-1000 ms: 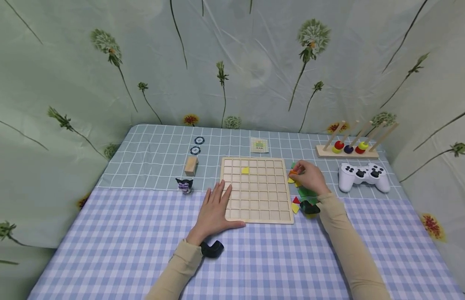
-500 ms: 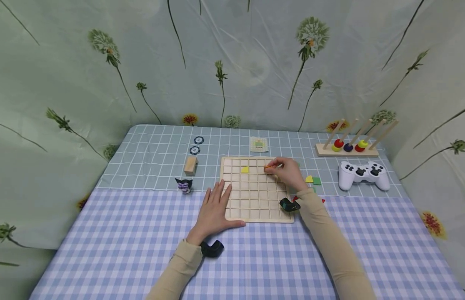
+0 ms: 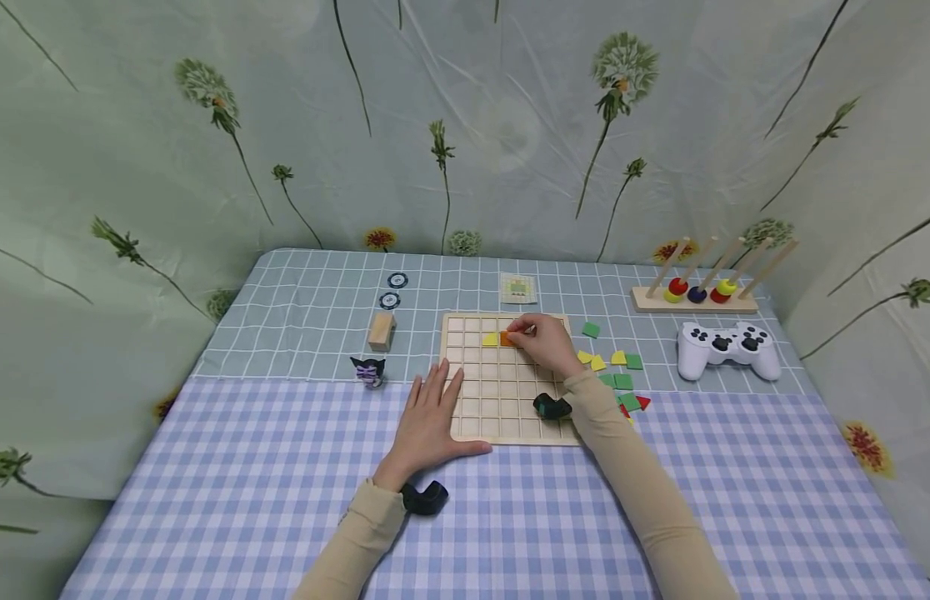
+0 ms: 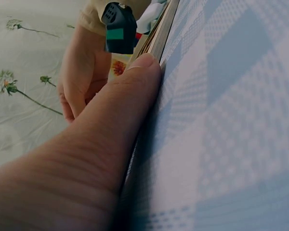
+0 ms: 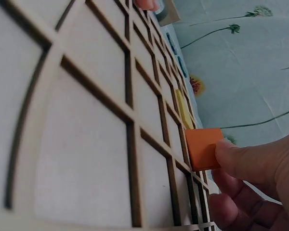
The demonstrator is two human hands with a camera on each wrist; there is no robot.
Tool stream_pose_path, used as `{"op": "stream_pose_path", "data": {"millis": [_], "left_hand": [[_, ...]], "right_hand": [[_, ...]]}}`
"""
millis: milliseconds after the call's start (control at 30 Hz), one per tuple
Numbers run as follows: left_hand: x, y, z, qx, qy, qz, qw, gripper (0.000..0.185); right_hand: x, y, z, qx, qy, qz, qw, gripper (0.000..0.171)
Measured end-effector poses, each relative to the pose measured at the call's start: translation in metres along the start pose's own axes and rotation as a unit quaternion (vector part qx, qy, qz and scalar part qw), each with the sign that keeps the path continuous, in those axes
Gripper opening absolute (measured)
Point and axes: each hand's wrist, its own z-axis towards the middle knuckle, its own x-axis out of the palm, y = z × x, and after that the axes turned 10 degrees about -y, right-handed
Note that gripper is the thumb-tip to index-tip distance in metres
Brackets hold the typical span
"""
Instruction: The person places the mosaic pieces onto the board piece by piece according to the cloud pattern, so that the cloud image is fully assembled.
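Observation:
A wooden grid board (image 3: 502, 408) lies mid-table. A yellow tile (image 3: 490, 339) sits in one of its upper cells. My right hand (image 3: 540, 340) pinches an orange square tile (image 3: 506, 338) and holds it over the cell just right of the yellow one. The right wrist view shows the orange tile (image 5: 203, 148) tilted on edge above the grid (image 5: 86, 144), with the yellow tile (image 5: 183, 109) behind it. My left hand (image 3: 427, 417) lies flat, fingers straight, against the board's left edge. Its thumb (image 4: 115, 115) presses the board's side in the left wrist view.
Loose green, yellow and red tiles (image 3: 615, 371) lie right of the board. A white game controller (image 3: 726, 350) and a peg stand with rings (image 3: 697, 293) sit far right. A pattern card (image 3: 518, 289), a wooden block (image 3: 382, 331), a small figurine (image 3: 369, 371) and two round tokens (image 3: 393, 290) are behind and left.
My right hand left the loose tile pile with an orange tile and moved left across the board to beside the yellow tile. The left hand stayed put.

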Motion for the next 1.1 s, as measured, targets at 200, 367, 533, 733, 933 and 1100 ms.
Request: {"op": "stream_pose_path", "data": {"millis": [200, 367, 533, 733, 933, 1100], "left_hand": [[-0.001, 0.0, 0.0, 0.001, -0.001, -0.001, 1.0, 0.12], [-0.001, 0.0, 0.0, 0.0, -0.002, 0.001, 1.0, 0.12], [-0.001, 0.0, 0.0, 0.001, -0.002, 0.002, 1.0, 0.12], [-0.001, 0.0, 0.0, 0.004, -0.005, 0.0, 1.0, 0.12], [-0.001, -0.001, 0.0, 0.005, -0.001, -0.006, 1.0, 0.12], [-0.002, 0.0, 0.0, 0.007, -0.003, -0.001, 1.0, 0.121]], "right_hand": [[0.003, 0.003, 0.0, -0.017, -0.004, -0.044, 0.999, 0.012], [0.001, 0.005, -0.001, -0.027, 0.0, -0.077, 0.997, 0.015], [0.0, 0.006, -0.002, -0.014, 0.005, -0.1, 0.995, 0.015], [-0.004, 0.007, -0.005, -0.008, 0.003, -0.081, 0.997, 0.013], [-0.017, -0.004, -0.012, -0.044, 0.011, -0.04, 0.998, 0.016], [-0.039, -0.012, -0.019, -0.035, -0.001, -0.026, 0.999, 0.017]]}}
